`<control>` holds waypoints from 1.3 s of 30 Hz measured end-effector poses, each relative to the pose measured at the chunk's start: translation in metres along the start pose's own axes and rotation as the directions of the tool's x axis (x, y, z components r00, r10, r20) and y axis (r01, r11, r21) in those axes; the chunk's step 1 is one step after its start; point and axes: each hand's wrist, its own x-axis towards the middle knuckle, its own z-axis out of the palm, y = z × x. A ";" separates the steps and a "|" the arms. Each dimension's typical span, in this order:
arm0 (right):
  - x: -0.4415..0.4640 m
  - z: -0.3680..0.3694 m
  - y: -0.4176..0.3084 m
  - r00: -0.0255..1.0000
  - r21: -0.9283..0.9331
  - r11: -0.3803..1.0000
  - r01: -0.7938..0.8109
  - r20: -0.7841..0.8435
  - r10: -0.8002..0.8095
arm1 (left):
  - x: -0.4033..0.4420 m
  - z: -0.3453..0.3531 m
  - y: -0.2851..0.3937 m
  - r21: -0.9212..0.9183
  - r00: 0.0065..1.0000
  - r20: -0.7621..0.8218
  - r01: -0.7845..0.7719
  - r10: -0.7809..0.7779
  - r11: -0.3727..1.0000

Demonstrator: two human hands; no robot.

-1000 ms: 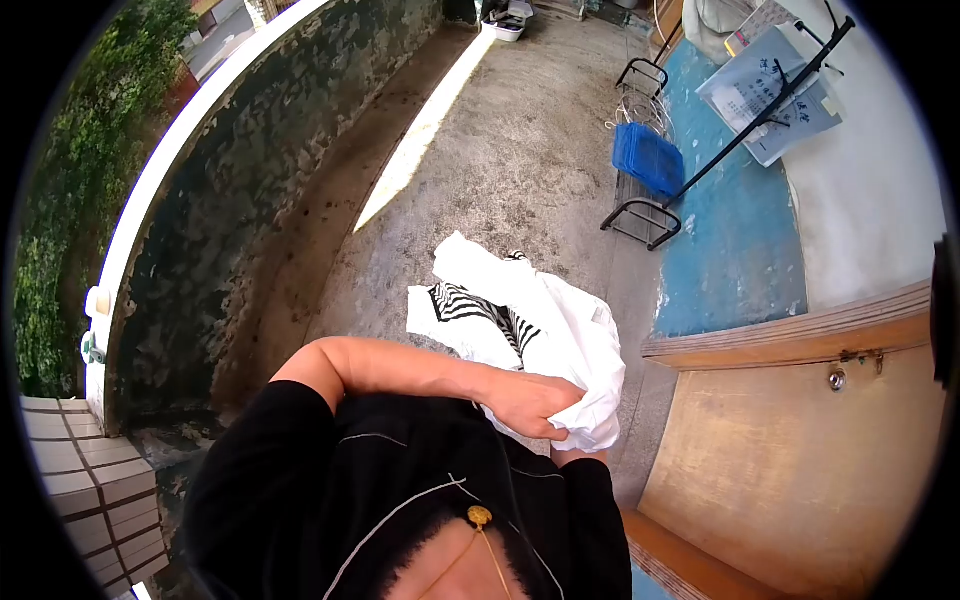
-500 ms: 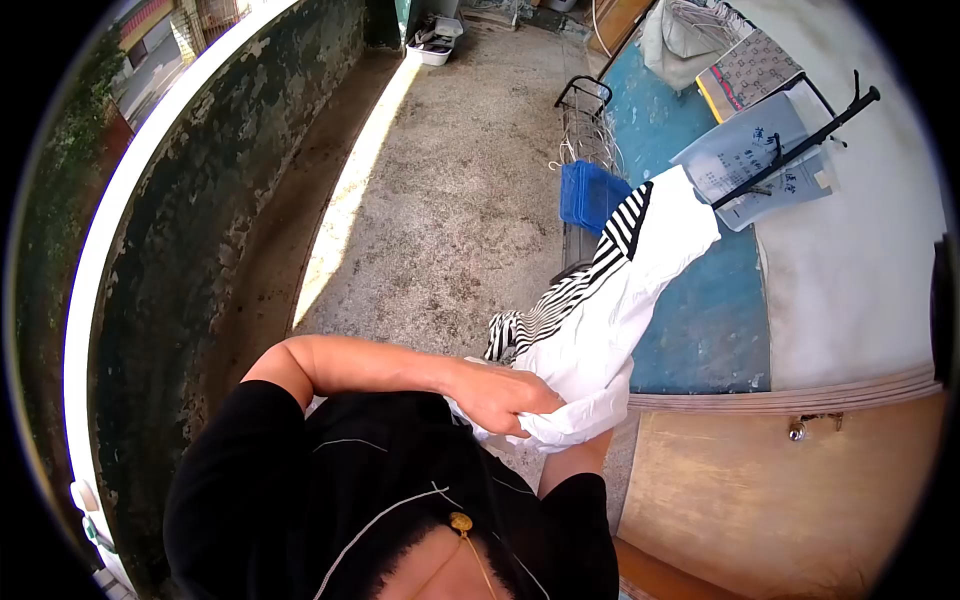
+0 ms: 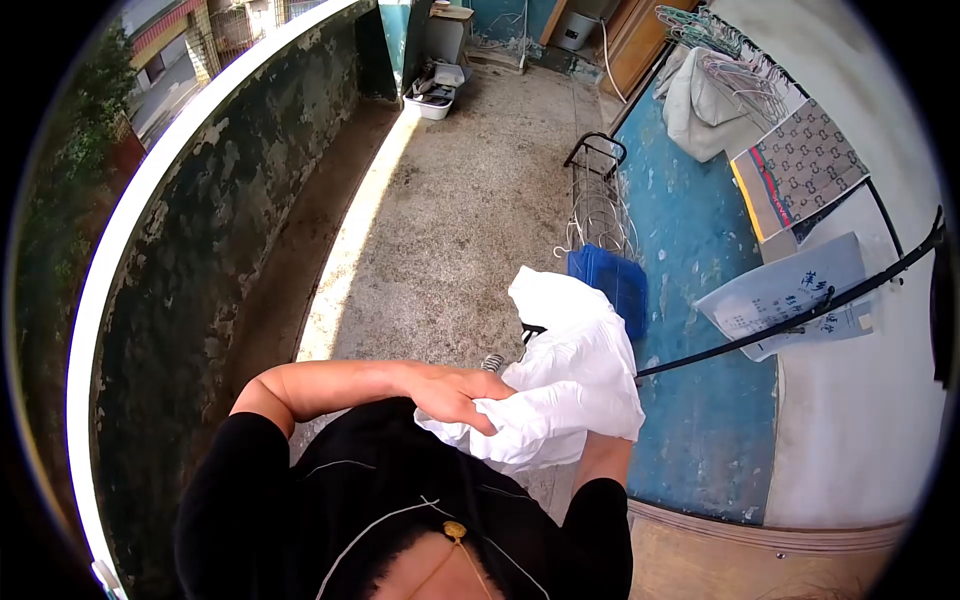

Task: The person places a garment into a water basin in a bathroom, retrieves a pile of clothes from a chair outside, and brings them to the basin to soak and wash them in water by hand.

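A white garment (image 3: 560,385) is bunched in front of my chest. My left hand (image 3: 455,395) reaches across from the left, its fingers closed on the garment's near edge. Only a small bit of black-and-white striped cloth (image 3: 492,363) shows beyond the fingers. My right forearm (image 3: 605,458) goes up under the garment from the lower right. The cloth hides my right hand, so its grip cannot be seen. A black pole (image 3: 790,325) slants from behind the cloth toward the upper right.
A blue plastic container (image 3: 610,285) stands by a wire rack (image 3: 600,205). Hangers (image 3: 745,85), a patterned bag (image 3: 805,165) and a printed translucent bag (image 3: 785,295) hang along the right wall. A white tub (image 3: 428,107) of items sits by the peeling left wall (image 3: 230,190).
The garment's far end has come down and nearer, bunching up; most of its stripes are now hidden. My left hand has shifted slightly left with the cloth. The view has tilted up.
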 end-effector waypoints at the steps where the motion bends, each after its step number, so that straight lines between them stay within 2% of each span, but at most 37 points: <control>1: 0.028 0.000 0.005 1.000 -0.006 1.000 0.006 0.021 -0.006 | 0.009 -0.027 0.001 0.011 1.000 -0.001 0.028 -0.028 1.000; 4: 0.110 0.010 0.021 0.995 -0.056 0.998 0.040 0.096 -0.035 | 0.030 -0.099 -0.005 0.003 0.993 -0.037 0.113 -0.112 0.994; 7: 0.180 0.031 0.031 0.982 -0.133 0.987 0.093 0.175 -0.069 | 0.048 -0.149 0.012 0.066 0.994 -0.011 -0.105 0.106 0.992; 8: 0.205 0.040 0.036 0.975 -0.163 0.980 0.113 0.207 -0.078 | 0.053 -0.175 0.020 0.026 0.993 -0.005 -0.119 0.119 0.993; 10: 0.246 0.062 0.050 0.960 -0.206 0.967 0.151 0.264 -0.094 | 0.052 -0.230 0.026 0.080 0.975 -0.030 -0.216 0.219 0.973; 12: 0.287 0.085 0.060 0.943 -0.247 0.950 0.188 0.317 -0.104 | 0.046 -0.303 0.047 -0.032 0.960 -0.276 -0.060 0.049 0.998; 14: 0.321 0.109 0.089 0.929 -0.279 0.937 0.212 0.354 -0.105 | 0.044 -0.395 0.052 -0.132 0.818 -0.566 0.037 -0.106 0.991; 15: 0.340 0.119 0.107 0.923 -0.290 0.931 0.221 0.370 -0.104 | 0.044 -0.446 0.031 -0.303 0.753 -0.644 -0.090 -0.135 0.949; 16: 0.354 0.136 0.126 0.918 -0.306 0.923 0.234 0.383 -0.106 | 0.049 -0.493 0.014 -0.312 0.460 -0.861 -0.138 -0.218 0.940; 17: 0.373 0.146 0.141 0.919 -0.315 0.920 0.233 0.380 -0.103 | 0.047 -0.544 0.008 -0.268 0.390 -0.896 -0.093 -0.212 0.959; 18: 0.396 0.154 0.150 0.921 -0.322 0.917 0.234 0.376 -0.102 | 0.045 -0.603 -0.006 -0.279 0.513 -0.840 -0.128 -0.177 0.952; 19: 0.419 0.163 0.156 0.923 -0.333 0.913 0.236 0.370 -0.103 | 0.046 -0.659 -0.027 -0.312 0.476 -0.857 -0.175 -0.198 0.934; 20: 0.442 0.169 0.160 0.929 -0.342 0.910 0.232 0.354 -0.104 | 0.044 -0.712 -0.049 -0.399 0.522 -0.802 -0.104 -0.291 0.911; 22: 0.490 0.175 0.161 0.942 -0.362 0.902 0.237 0.314 -0.121 | 0.041 -0.793 -0.074 -0.354 0.355 -0.853 0.144 -0.382 0.924; 23: 0.513 0.175 0.162 0.943 -0.378 0.892 0.250 0.304 -0.135 | 0.037 -0.824 -0.094 -0.224 0.322 -0.884 0.345 -0.339 0.911; 24: 0.537 0.176 0.161 0.946 -0.395 0.881 0.261 0.287 -0.152 | 0.028 -0.850 -0.108 -0.092 0.299 -0.908 0.538 -0.292 0.838; 25: 0.560 0.173 0.158 0.949 -0.414 0.869 0.270 0.268 -0.167 | 0.020 -0.869 -0.117 -0.065 0.283 -0.885 0.711 -0.369 0.701; 26: 0.582 0.170 0.157 0.949 -0.430 0.857 0.283 0.254 -0.186 | 0.012 -0.884 -0.128 -0.007 0.281 -0.867 0.818 -0.411 0.575; 27: 0.606 0.166 0.152 0.946 -0.456 0.837 0.304 0.246 -0.210 | 0.007 -0.900 -0.143 -0.063 0.199 -0.871 0.861 -0.449 0.504; 28: 0.625 0.162 0.148 0.943 -0.469 0.823 0.320 0.237 -0.232 | -0.007 -0.920 -0.174 -0.306 0.202 -0.769 0.717 -0.606 0.627; 29: 0.646 0.156 0.150 0.938 -0.492 0.802 0.340 0.240 -0.250 | -0.023 -0.941 -0.202 -0.547 0.246 -0.636 0.524 -0.731 0.653; 30: 0.663 0.151 0.148 0.928 -0.508 0.778 0.369 0.251 -0.276 | -0.031 -0.941 -0.207 -0.661 0.411 -0.500 0.388 -0.762 0.642; 31: 0.683 0.147 0.153 0.916 -0.524 0.752 0.400 0.266 -0.301 | -0.044 -0.953 -0.222 -0.771 0.327 -0.485 0.277 -0.811 0.573; 32: 0.704 0.144 0.156 0.901 -0.537 0.725 0.432 0.287 -0.325 | -0.044 -0.956 -0.228 -0.788 0.016 -0.584 0.228 -0.812 0.571; 33: 0.724 0.140 0.159 0.882 -0.551 0.690 0.470 0.318 -0.346 | -0.038 -0.956 -0.237 -0.593 -0.077 -0.771 0.448 -0.633 0.669; 34: 0.745 0.139 0.163 0.863 -0.552 0.664 0.504 0.346 -0.368 | -0.029 -0.960 -0.242 -0.451 0.089 -0.843 0.422 -0.531 0.786; 35: 0.766 0.138 0.170 0.835 -0.550 0.629 0.549 0.382 -0.395 | -0.001 -0.953 -0.217 -0.400 0.258 -0.847 0.267 -0.465 0.877; 36: 0.787 0.136 0.175 0.807 -0.544 0.596 0.590 0.422 -0.414 | 0.033 -0.953 -0.201 -0.368 0.449 -0.802 0.148 -0.394 0.918; 37: 0.810 0.133 0.181 0.773 -0.535 0.558 0.634 0.461 -0.437 | 0.060 -0.958 -0.195 -0.295 0.625 -0.718 0.124 -0.305 0.947; 38: 0.835 0.131 0.190 0.739 -0.516 0.529 0.673 0.496 -0.456 | 0.088 -0.971 -0.178 -0.145 0.723 -0.625 0.263 -0.295 0.954; 39: 0.859 0.125 0.197 0.719 -0.509 0.508 0.695 0.518 -0.464 | 0.119 -0.968 -0.131 -0.084 0.614 -0.668 0.498 -0.420 0.863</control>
